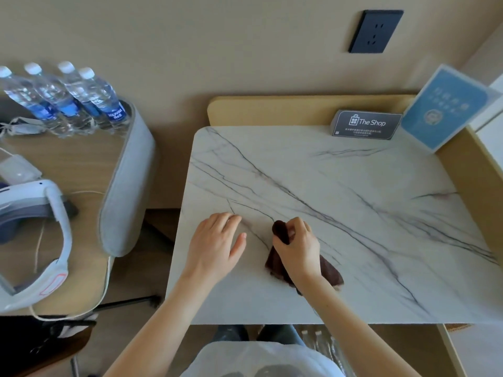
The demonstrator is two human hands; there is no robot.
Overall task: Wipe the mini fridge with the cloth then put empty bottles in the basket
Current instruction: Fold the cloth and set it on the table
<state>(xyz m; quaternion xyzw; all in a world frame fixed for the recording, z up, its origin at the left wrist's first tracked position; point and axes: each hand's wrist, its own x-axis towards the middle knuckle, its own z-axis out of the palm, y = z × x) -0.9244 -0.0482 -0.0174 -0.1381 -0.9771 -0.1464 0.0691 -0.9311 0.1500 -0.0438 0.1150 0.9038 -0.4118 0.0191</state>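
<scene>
A white marble-patterned top fills the middle of the head view; the mini fridge itself is not visible from here. My right hand is shut on a dark brown cloth, bunched up and pressed on the marble near its front edge. My left hand lies flat and open on the marble just left of the cloth, holding nothing. Several full water bottles with white caps and blue labels stand at the back of the wooden side table on the left. Clear plastic bottles show faintly on the floor below the front edge.
A dark "The Shop" card and a blue sign stand sit at the back right of the marble. The wooden side table at left carries a white headset, cables and a grey padded rim. A black wall socket is above.
</scene>
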